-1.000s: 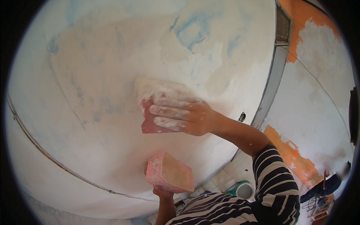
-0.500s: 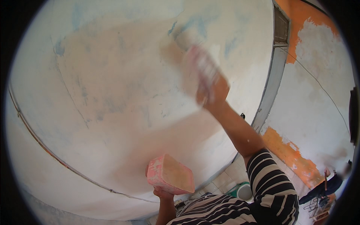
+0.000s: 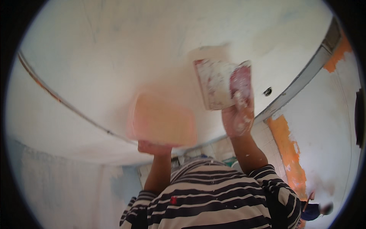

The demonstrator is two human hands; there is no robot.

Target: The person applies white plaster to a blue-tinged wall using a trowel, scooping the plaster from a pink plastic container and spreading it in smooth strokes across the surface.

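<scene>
1. Loading the spreader well probably depends on taking a modest, even bead of filler [image 3: 164, 118] along one straight edge, rather than smearing both faces.
2. The tub [image 3: 133, 122] is best kept level and firm; its inner rim would likely serve to wipe excess from the blade.
3. Against the wall [image 3: 160, 47], a low angle and steady pressure along the whole edge should leave fewer ridges; dried crumbs on the blade could drag lines.
4. The right hand [image 3: 239, 118] is grasping the red putty spreader [image 3: 218, 84] by its lower right part, thumb side dusted white. The broad smeared face reaches up and to the left of that hand, and a curved red portion stands directly above it. Whether this is one blade or two together, I cannot tell.
5. The left hand [image 3: 154, 148] is gripping the pink tub at its near side, with the tub just above it; the fingers beneath are mostly hidden.
6. The tub lies to the left of the right hand and lower than the spreader, apart from it. Both are blurred.
</scene>
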